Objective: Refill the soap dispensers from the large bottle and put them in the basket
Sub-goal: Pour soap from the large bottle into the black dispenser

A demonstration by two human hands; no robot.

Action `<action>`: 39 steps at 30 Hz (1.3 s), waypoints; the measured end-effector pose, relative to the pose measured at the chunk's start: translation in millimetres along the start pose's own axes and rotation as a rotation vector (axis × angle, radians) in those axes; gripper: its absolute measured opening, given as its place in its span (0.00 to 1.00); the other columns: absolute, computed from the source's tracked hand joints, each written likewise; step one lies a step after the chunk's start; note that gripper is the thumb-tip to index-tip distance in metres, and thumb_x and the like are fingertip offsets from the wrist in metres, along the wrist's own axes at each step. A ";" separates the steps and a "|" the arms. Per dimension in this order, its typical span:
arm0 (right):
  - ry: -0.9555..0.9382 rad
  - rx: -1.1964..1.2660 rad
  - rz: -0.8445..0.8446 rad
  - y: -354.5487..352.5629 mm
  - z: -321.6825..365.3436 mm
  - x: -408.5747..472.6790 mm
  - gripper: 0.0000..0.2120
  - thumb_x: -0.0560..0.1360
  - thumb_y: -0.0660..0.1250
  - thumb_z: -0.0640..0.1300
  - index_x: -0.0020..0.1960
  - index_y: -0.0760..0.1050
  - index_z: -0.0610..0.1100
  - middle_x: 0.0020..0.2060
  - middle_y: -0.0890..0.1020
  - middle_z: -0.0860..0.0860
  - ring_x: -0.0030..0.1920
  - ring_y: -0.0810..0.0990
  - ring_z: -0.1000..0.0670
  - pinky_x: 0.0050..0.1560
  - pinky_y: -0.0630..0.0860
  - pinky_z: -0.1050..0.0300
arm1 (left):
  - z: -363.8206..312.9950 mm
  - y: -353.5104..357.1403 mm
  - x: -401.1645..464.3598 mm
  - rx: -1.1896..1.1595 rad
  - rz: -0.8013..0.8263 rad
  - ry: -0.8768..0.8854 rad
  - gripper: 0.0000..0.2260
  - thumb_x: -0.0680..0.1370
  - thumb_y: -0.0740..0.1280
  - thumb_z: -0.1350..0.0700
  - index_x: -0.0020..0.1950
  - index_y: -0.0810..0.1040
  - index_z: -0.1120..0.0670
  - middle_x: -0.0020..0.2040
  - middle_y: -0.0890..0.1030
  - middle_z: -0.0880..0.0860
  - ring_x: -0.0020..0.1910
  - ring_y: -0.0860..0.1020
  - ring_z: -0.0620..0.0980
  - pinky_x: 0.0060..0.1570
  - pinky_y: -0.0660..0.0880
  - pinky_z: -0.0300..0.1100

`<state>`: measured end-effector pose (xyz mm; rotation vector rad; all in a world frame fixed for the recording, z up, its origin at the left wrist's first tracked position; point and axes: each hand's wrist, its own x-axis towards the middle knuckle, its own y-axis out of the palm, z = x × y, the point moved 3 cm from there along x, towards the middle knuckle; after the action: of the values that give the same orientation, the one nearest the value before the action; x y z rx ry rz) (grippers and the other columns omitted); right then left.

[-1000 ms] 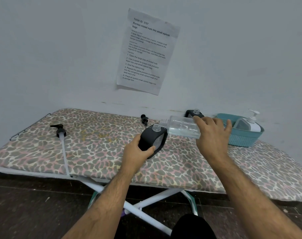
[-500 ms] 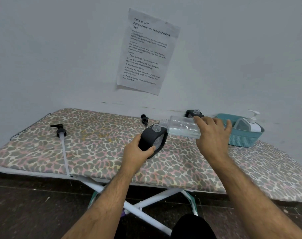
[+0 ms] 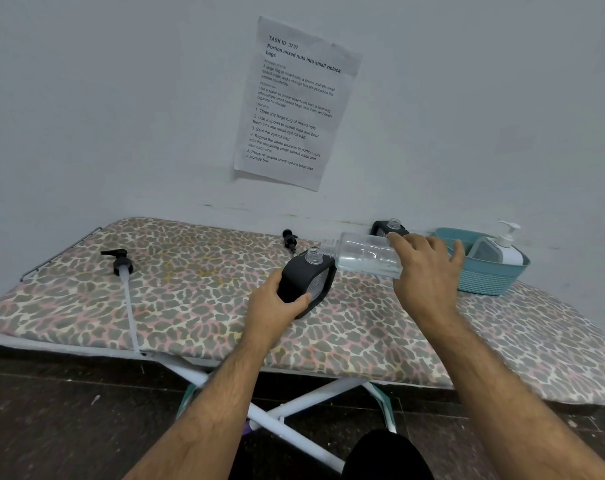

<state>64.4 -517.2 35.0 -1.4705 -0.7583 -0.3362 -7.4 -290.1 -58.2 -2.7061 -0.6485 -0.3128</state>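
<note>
Bare hairy forearms, no sleeves

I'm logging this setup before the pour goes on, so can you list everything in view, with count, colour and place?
Large bottle: 1, clear, tipped sideways over the held dispenser's mouth.
Black dispensers: 2, one held over the board, one open at the back.
White dispenser: 1, in the basket, pump on.
Basket: 1, teal, board's right.
Pumps: 2, black, one with a long tube at the left, one small at the back.
Ironing board: 1, leopard print.
Paper sheet: 1, white, on the wall.
Left hand: grips the black dispenser.
Right hand: holds the large bottle.
</note>
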 end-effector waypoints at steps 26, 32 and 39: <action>0.003 0.006 0.012 -0.5 0.6 -0.4 0.33 0.68 0.73 0.34 0.69 0.72 0.54 0.62 0.79 0.49 0.63 0.74 0.42 0.71 0.56 0.30 | 1.1 0.0 0.6 0.012 -0.004 -0.005 0.22 0.73 0.75 0.55 0.66 0.76 0.50 0.48 0.77 0.35 0.45 0.75 0.27 0.40 0.71 0.21; 0.003 0.008 -0.001 -0.8 0.6 -0.8 0.33 0.68 0.74 0.34 0.69 0.72 0.53 0.62 0.80 0.49 0.63 0.75 0.42 0.70 0.57 0.30 | 2.8 -0.3 1.4 0.009 -0.003 -0.014 0.21 0.73 0.75 0.54 0.64 0.76 0.49 0.47 0.79 0.36 0.44 0.76 0.27 0.40 0.71 0.21; 0.007 0.011 0.003 0.1 0.6 -0.7 0.33 0.67 0.74 0.34 0.68 0.73 0.54 0.61 0.80 0.49 0.62 0.75 0.43 0.70 0.57 0.30 | 3.5 0.1 1.8 0.013 -0.008 -0.010 0.20 0.73 0.75 0.53 0.64 0.76 0.48 0.48 0.79 0.37 0.48 0.78 0.33 0.41 0.72 0.24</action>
<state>63.8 -516.8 34.4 -1.4597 -0.7517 -0.3344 -5.3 -288.1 -61.0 -2.6951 -0.6622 -0.2961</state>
